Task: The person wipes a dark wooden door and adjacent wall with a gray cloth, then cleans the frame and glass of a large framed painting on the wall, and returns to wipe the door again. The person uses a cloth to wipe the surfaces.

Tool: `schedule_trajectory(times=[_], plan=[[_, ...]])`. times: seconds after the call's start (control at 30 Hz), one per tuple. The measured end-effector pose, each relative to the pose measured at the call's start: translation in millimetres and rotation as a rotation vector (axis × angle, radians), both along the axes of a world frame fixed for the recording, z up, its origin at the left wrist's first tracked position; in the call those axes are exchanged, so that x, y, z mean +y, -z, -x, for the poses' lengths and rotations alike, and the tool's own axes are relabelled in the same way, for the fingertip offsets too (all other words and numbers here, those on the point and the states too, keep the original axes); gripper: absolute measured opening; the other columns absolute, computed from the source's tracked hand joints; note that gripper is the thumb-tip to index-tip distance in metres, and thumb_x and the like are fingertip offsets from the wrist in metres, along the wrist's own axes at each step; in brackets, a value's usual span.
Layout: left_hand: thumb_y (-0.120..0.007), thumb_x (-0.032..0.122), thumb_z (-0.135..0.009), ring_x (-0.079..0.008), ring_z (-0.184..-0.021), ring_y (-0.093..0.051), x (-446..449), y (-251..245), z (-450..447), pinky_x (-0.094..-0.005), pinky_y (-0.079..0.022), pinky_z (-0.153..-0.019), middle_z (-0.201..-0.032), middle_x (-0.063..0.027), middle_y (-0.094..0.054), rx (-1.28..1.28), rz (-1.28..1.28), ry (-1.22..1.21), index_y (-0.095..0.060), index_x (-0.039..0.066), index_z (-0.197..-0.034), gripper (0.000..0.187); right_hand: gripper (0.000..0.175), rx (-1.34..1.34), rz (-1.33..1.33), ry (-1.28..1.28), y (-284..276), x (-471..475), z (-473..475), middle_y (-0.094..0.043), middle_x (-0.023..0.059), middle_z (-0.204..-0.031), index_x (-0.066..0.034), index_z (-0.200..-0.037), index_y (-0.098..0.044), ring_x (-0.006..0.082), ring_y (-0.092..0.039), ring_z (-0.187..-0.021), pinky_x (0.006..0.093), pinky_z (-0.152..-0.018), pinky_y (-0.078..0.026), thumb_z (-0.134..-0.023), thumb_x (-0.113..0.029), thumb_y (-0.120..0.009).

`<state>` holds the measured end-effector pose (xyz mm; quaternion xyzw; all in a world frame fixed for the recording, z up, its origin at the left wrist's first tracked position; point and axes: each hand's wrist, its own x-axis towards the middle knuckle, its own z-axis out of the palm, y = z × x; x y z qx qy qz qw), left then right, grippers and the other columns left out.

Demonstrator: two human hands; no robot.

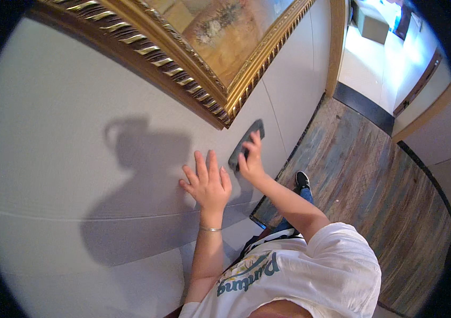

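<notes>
My left hand [210,187] lies on the light wall covering [50,159] with its fingers spread, holding nothing; a thin bracelet circles that wrist. To its right, my right hand [252,157] grips a dark grey, long narrow pad or brush [245,145] against the wall. Which of the two the tool is, I cannot tell. Its upper end is near the lower corner of an ornate gold picture frame [227,99], which holds a painting [225,35]. The palm side of my right hand is partly hidden.
A wood-look floor [352,179] with streaked colours runs along the wall's dark skirting. One shoe [302,181] stands on it. A doorway with a wooden jamb [336,47] and a dark threshold [362,107] opens onto a bright room with a box [372,28]. Shadows fall on the wall.
</notes>
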<state>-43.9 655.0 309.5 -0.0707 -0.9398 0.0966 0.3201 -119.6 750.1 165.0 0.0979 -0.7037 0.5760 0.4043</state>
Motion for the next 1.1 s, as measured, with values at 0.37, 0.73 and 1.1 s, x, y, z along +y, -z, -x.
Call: schedule_trajectory(times=[0.37,0.73,1.1], plan=[[-0.048,0.03,-0.088,-0.0559,-0.13,-0.019,3,2,0,-0.0728,-0.015,-0.096,-0.148,-0.0204,-0.026,-0.053,-0.165,0.122,-0.044,0.013,-0.136,0.051,0.076,-0.062,0.026,0.087,-75,-11,14,-0.013,0.0255,-0.15,0.0007,-0.144,-0.02,0.0458,-0.01,-0.138,0.0579,-0.109,-0.008,-0.081,-0.029,-0.052],[-0.053,0.031,-0.085,-0.0518,-0.132,-0.018,4,6,-10,-0.0687,-0.012,-0.098,-0.148,-0.0247,-0.019,-0.052,-0.192,-0.024,-0.048,0.013,-0.133,0.051,0.059,-0.304,0.287,0.217,-80,44,75,-0.009,0.0247,-0.151,-0.0056,-0.144,-0.022,0.0457,-0.009,-0.138,0.0505,-0.111,-0.01,-0.092,-0.019,-0.045],[-0.052,0.034,-0.087,-0.052,-0.136,0.008,-13,5,-17,-0.07,0.004,-0.099,-0.151,-0.0275,-0.005,0.055,-0.138,-0.093,-0.045,0.008,-0.135,0.055,0.073,-0.622,0.14,-0.106,35,-71,-77,-0.002,0.0306,-0.149,0.0001,-0.146,-0.002,0.0541,-0.004,-0.135,0.0572,-0.109,-0.009,-0.091,-0.022,-0.045]])
